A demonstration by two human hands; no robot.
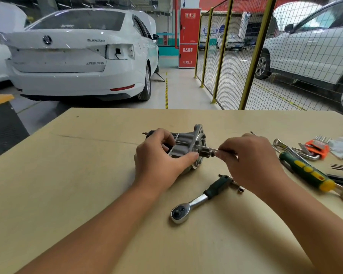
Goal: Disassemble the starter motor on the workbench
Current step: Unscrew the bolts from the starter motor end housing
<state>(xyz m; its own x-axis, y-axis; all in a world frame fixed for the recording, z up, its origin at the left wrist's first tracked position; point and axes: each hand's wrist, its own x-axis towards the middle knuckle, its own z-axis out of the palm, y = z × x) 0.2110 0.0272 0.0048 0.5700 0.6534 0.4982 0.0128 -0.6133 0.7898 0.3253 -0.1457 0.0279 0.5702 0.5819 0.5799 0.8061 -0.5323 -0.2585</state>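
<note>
The starter motor (188, 144) lies on its side in the middle of the workbench (67, 175), its grey aluminium nose housing facing right. My left hand (158, 157) grips the motor body from the near side, thumb against the housing flange. My right hand (248, 157) pinches a thin metal tool (210, 149) whose tip sits at the pinion end of the motor shaft. The rear of the motor is mostly hidden behind my left hand.
A ratchet wrench (198, 200) with a dark green grip lies just in front of the motor. At the right lie a green-and-yellow screwdriver (307, 172), an orange hex key set (315, 149), pliers and spanners. Beyond the bench stand white cars and a yellow mesh fence.
</note>
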